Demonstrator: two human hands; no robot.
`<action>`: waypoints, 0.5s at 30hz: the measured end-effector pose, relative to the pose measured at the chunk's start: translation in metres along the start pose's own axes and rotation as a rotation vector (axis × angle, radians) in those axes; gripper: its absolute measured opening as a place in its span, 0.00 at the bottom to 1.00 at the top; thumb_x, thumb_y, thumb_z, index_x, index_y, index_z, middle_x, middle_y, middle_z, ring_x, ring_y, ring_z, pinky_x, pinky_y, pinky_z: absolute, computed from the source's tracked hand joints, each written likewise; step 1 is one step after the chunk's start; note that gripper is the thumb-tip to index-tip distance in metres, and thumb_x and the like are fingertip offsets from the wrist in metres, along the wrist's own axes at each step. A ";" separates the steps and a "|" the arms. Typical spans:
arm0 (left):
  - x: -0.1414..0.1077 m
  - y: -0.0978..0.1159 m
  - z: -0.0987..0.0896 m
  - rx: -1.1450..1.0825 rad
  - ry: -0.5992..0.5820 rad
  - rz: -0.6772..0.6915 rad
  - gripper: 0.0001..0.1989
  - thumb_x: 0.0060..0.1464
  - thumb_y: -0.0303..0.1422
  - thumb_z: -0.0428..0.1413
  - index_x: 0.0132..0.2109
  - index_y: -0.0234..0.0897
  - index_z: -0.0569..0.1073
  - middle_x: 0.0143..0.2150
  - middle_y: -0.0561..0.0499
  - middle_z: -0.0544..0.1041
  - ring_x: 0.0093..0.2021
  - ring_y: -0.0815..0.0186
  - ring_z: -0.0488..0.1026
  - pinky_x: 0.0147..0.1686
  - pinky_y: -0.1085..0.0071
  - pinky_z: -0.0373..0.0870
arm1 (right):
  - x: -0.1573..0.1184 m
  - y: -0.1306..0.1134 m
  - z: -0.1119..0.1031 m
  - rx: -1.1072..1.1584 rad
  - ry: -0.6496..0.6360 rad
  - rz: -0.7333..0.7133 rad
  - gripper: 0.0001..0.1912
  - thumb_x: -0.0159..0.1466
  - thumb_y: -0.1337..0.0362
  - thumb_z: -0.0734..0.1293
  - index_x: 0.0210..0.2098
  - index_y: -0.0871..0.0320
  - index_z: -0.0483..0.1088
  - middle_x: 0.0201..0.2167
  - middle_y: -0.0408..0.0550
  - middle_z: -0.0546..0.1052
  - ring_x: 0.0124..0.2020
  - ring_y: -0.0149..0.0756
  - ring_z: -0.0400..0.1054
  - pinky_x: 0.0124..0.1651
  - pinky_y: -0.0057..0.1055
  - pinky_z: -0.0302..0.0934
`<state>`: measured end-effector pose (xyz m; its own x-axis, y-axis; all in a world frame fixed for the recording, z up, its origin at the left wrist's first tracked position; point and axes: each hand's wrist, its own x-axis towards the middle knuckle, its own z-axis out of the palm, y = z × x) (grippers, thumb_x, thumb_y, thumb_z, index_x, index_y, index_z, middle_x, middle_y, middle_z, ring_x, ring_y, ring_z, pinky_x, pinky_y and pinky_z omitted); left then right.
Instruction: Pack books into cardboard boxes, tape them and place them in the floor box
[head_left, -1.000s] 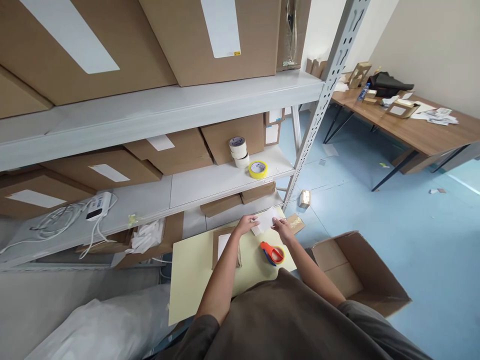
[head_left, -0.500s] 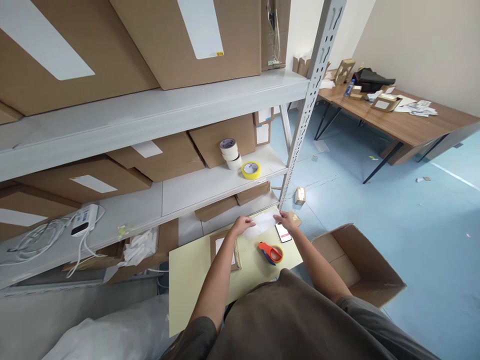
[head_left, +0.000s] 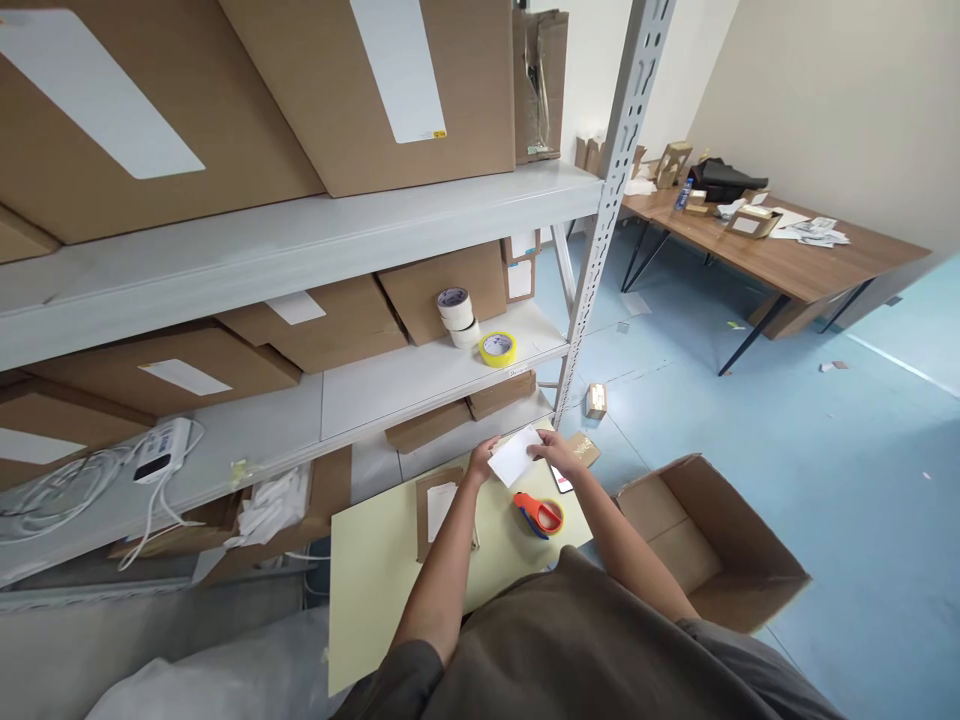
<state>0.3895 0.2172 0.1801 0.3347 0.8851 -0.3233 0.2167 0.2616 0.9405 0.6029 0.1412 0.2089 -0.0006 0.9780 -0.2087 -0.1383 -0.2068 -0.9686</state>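
Note:
A white sheet of paper point(head_left: 514, 457) is held between both hands above the pale yellow board point(head_left: 367, 590). My left hand point(head_left: 484, 460) grips its left edge. My right hand point(head_left: 552, 448) pinches its right side, thumb on top. Below the paper lies an orange and blue tape dispenser point(head_left: 538, 514) with a yellow roll. A flat cardboard package point(head_left: 426, 510) with a white label rests left of it, partly behind my left forearm. The phone point(head_left: 560, 480) is mostly hidden by my right wrist.
An open cardboard box point(head_left: 750, 540) stands at the right. Metal shelving point(head_left: 450, 385) ahead bears boxes, white tape rolls point(head_left: 457, 312), a yellow tape roll point(head_left: 497, 349) and a power strip point(head_left: 163, 449). A small box point(head_left: 596, 401) lies on the floor, with a wooden table point(head_left: 847, 255) beyond.
The paper has tilted up, its white face now showing more fully. My right hand has moved left along it, closer to my left hand, and the phone is more covered.

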 end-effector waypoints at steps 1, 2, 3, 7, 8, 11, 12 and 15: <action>-0.009 -0.003 -0.003 -0.019 0.007 -0.001 0.29 0.43 0.54 0.70 0.43 0.33 0.85 0.44 0.37 0.86 0.48 0.45 0.82 0.47 0.58 0.76 | 0.000 -0.003 0.003 -0.041 -0.026 0.002 0.12 0.52 0.57 0.76 0.33 0.57 0.78 0.29 0.43 0.79 0.31 0.35 0.71 0.36 0.30 0.67; -0.019 -0.007 -0.009 -0.038 0.007 0.002 0.32 0.46 0.58 0.67 0.43 0.32 0.85 0.44 0.37 0.86 0.47 0.45 0.82 0.47 0.57 0.77 | 0.001 -0.005 0.006 -0.080 -0.053 0.002 0.11 0.51 0.60 0.76 0.33 0.57 0.78 0.28 0.43 0.80 0.31 0.35 0.71 0.36 0.30 0.66; -0.031 -0.011 -0.016 -0.060 0.001 0.006 0.35 0.48 0.62 0.64 0.44 0.32 0.85 0.43 0.37 0.86 0.46 0.47 0.82 0.47 0.57 0.77 | 0.002 -0.007 0.010 -0.114 -0.080 -0.002 0.11 0.50 0.62 0.75 0.33 0.57 0.79 0.29 0.43 0.80 0.31 0.36 0.72 0.35 0.29 0.66; -0.083 -0.025 -0.044 -0.111 -0.067 0.017 0.34 0.48 0.63 0.65 0.43 0.33 0.85 0.41 0.41 0.86 0.43 0.52 0.82 0.46 0.60 0.77 | 0.012 -0.014 0.046 -0.186 -0.188 -0.063 0.15 0.48 0.66 0.74 0.37 0.55 0.83 0.33 0.44 0.83 0.33 0.38 0.73 0.34 0.30 0.67; -0.095 -0.027 -0.049 -0.103 -0.068 0.013 0.33 0.44 0.60 0.69 0.41 0.34 0.85 0.40 0.42 0.86 0.42 0.53 0.82 0.46 0.61 0.77 | 0.014 -0.016 0.059 -0.191 -0.218 -0.075 0.16 0.48 0.66 0.74 0.38 0.55 0.83 0.34 0.44 0.83 0.32 0.38 0.73 0.33 0.30 0.66; -0.121 -0.030 -0.062 -0.125 0.072 -0.020 0.31 0.35 0.56 0.75 0.38 0.34 0.85 0.37 0.43 0.86 0.40 0.53 0.82 0.43 0.61 0.77 | 0.016 -0.015 0.099 -0.188 -0.238 -0.106 0.18 0.51 0.62 0.75 0.43 0.55 0.83 0.35 0.45 0.83 0.32 0.37 0.72 0.33 0.30 0.65; -0.127 -0.030 -0.066 -0.160 0.159 -0.029 0.32 0.34 0.56 0.75 0.38 0.33 0.85 0.38 0.42 0.86 0.40 0.53 0.82 0.42 0.61 0.77 | 0.014 -0.013 0.110 -0.184 -0.206 -0.117 0.19 0.53 0.60 0.75 0.44 0.55 0.82 0.35 0.45 0.83 0.34 0.37 0.72 0.34 0.30 0.65; -0.141 -0.027 -0.081 -0.291 0.417 -0.028 0.33 0.35 0.56 0.75 0.41 0.32 0.85 0.42 0.39 0.87 0.41 0.51 0.83 0.43 0.60 0.78 | 0.003 -0.004 0.130 -0.164 -0.114 -0.109 0.19 0.57 0.54 0.74 0.46 0.54 0.80 0.37 0.46 0.83 0.37 0.38 0.73 0.37 0.31 0.66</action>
<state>0.2620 0.1167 0.2082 -0.0753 0.9389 -0.3360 -0.0641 0.3317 0.9412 0.4744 0.1489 0.2293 -0.1077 0.9897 -0.0944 0.0187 -0.0929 -0.9955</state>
